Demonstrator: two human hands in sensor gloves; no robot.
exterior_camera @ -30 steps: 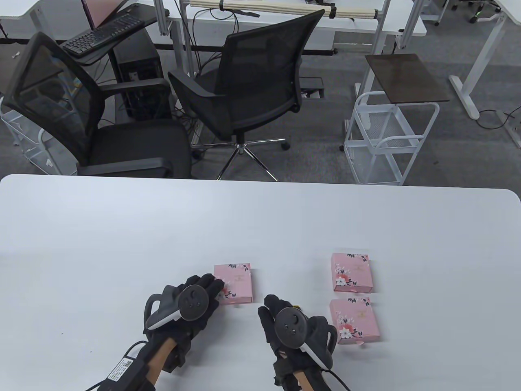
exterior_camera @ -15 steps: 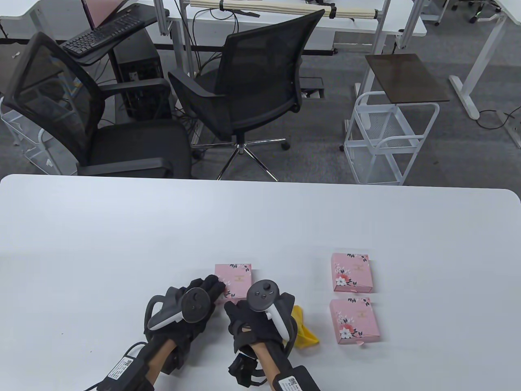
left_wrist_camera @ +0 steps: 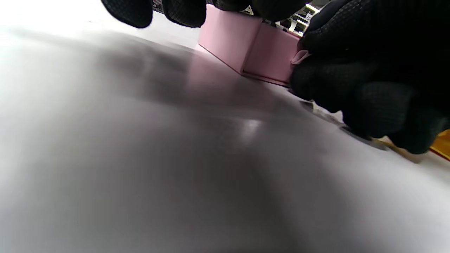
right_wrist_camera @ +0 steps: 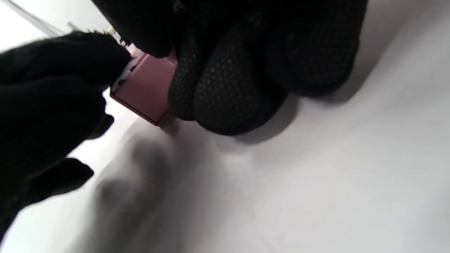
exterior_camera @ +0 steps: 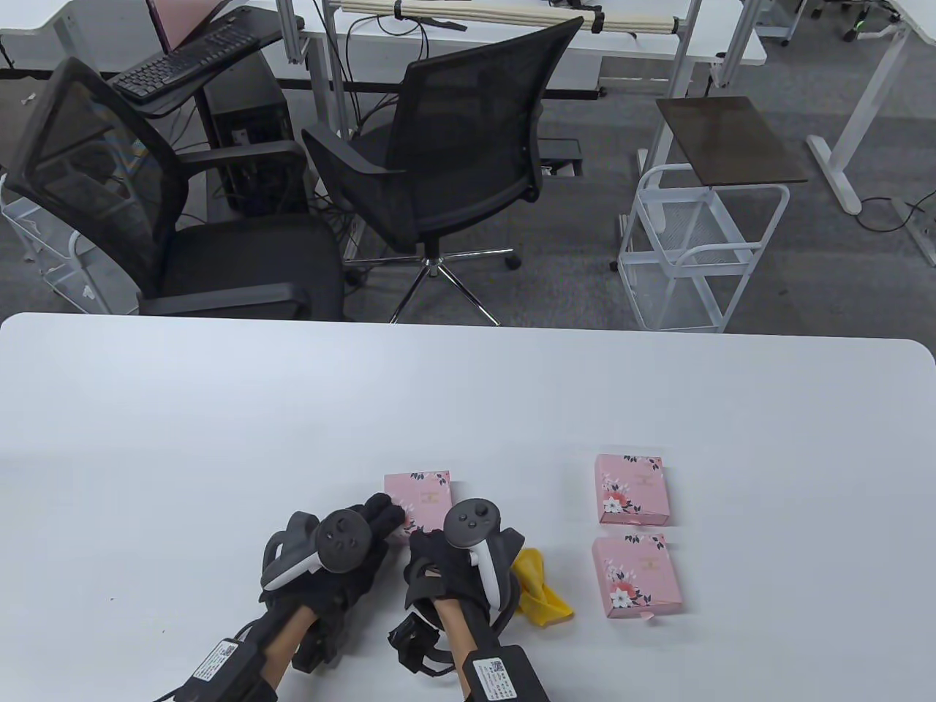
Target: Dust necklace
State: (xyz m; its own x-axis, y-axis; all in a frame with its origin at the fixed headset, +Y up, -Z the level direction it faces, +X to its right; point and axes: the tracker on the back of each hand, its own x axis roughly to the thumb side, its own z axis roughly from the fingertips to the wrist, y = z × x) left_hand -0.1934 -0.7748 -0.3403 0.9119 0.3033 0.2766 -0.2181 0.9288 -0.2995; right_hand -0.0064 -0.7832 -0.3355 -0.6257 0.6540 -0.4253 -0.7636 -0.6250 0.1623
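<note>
Right hand (exterior_camera: 446, 567) shifted onto closed pink floral box (exterior_camera: 428, 497).

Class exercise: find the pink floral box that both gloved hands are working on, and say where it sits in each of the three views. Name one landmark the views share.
Table view: the pink box lies low, just left of centre, its near edge hidden by both hands.
Left wrist view: the top, right of centre, under the fingers.
Right wrist view: upper left, between dark gloves.
Shared landmark: the white table.
</note>
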